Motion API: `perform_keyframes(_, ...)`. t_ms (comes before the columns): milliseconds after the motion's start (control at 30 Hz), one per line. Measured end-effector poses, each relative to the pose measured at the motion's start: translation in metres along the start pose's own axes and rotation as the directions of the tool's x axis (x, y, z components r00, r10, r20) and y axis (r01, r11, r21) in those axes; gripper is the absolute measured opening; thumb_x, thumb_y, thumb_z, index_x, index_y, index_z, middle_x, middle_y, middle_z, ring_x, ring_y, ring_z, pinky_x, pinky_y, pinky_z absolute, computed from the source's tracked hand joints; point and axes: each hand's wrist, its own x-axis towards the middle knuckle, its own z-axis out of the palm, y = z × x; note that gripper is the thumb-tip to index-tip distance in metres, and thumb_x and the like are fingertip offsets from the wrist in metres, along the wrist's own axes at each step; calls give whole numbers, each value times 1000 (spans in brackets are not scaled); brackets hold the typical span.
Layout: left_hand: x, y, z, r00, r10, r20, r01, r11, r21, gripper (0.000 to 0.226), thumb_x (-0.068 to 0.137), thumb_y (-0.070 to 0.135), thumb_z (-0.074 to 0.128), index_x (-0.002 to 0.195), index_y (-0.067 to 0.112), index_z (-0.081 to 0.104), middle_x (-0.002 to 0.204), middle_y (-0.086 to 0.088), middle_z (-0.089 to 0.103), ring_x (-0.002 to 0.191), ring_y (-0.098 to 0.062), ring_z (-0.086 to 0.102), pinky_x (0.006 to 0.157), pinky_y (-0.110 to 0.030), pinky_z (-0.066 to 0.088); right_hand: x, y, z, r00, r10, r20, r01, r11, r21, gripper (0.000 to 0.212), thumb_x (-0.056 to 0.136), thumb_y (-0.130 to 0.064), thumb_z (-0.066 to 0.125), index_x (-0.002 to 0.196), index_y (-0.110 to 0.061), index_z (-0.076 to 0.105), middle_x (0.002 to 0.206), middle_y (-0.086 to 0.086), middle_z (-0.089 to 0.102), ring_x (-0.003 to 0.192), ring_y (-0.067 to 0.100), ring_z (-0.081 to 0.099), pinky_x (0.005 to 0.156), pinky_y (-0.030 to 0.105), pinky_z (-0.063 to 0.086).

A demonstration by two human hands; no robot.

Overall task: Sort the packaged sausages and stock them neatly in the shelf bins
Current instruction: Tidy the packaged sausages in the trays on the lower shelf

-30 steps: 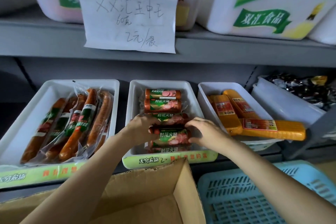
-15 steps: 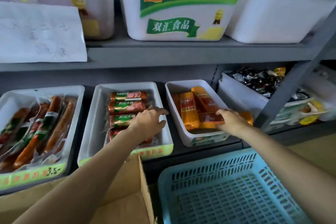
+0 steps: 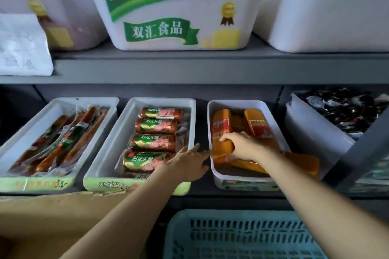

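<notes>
From the head view, the right hand [image 3: 242, 145] reaches into the third white bin [image 3: 212, 174] and curls its fingers over the near end of the left yellow sausage pack [image 3: 221, 128], gripping it; that pack's long axis runs from 6 to 12 o'clock, away from the wrist, so any straightening move slides along that line. A second yellow pack [image 3: 260, 126] lies just beside it at 3 o'clock, and another yellow pack [image 3: 303, 162] sticks out over the bin's right rim toward 4 o'clock. The left hand [image 3: 189, 162] hovers flat with straight fingers, holding nothing, between the middle bin [image 3: 109, 153] and the third bin, its fingertips pointing at 2 o'clock. The packs look smooth, glossy and block-shaped with rounded ends; the bins are rigid plastic. The middle bin's red-and-green rolls [image 3: 153, 143] lie crosswise, stacked front to back.
</notes>
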Motion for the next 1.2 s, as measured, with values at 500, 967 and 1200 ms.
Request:
perform_keyframes(500, -16, 31, -2, 993, -82, -82, 82, 997, 4, 53, 100, 27, 38, 148, 15, 19, 156, 0, 21, 146, -16, 5, 119, -40, 6, -17, 17, -34, 982, -144, 120, 164, 968, -187, 64, 84, -32, 67, 140, -25, 37, 142, 7, 41, 121, 25, 49, 100, 41, 45)
perform_keyframes(967, 42, 68, 4, 992, 77, -103, -59, 984, 168, 47, 99, 38, 37, 142, 20, 31, 148, 0, 35, 137, -19, 29, 116, -38, 16, -107, 75, -42, 999, -23, -29, 15, 971, -240, 53, 83, -33, 65, 132, -33, 45, 124, 6, 45, 119, 30, 41, 88, 35, 37)
perform_keyframes(1200, 38, 41, 6, 1000, -5, 6, 4, 993, 118, 39, 100, 33, 33, 126, 17, 56, 132, -4, 54, 130, -24, 41, 113, -49, 15, -120, 40, -73, 956, 62, -288, -123, 972, -200, 48, 76, -42, 68, 119, -26, 53, 101, -1, 59, 93, 20, 56, 69, 29, 43)
